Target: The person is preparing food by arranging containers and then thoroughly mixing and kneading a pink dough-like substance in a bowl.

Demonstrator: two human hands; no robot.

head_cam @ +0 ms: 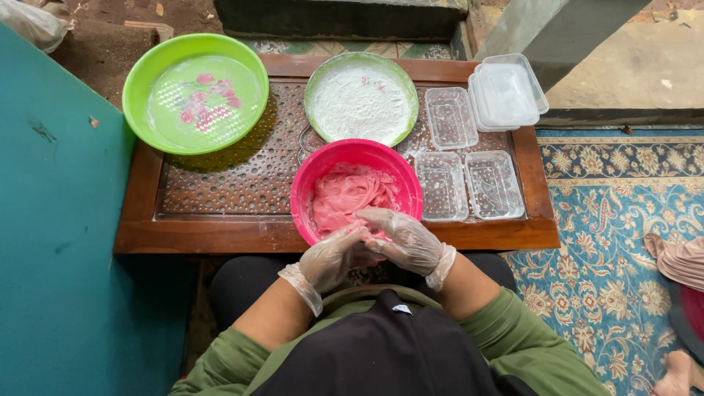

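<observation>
Both hands wear thin clear plastic gloves. My left hand (334, 255) and my right hand (405, 242) are pressed together over the near rim of a pink bowl (308, 183), cupped around a small lump of pink dough (361, 233) that is mostly hidden between the palms. More pink dough (346, 196) fills the bowl. The bowl stands at the front of a low wooden table (220, 236).
A green tray (139, 81) with a few pink pieces sits back left. A green plate of white flour (361, 100) stands behind the bowl. Several clear plastic boxes (469, 183) and a stack of lids (507, 92) lie right. A teal wall (59, 257) is left, a patterned rug (623, 220) right.
</observation>
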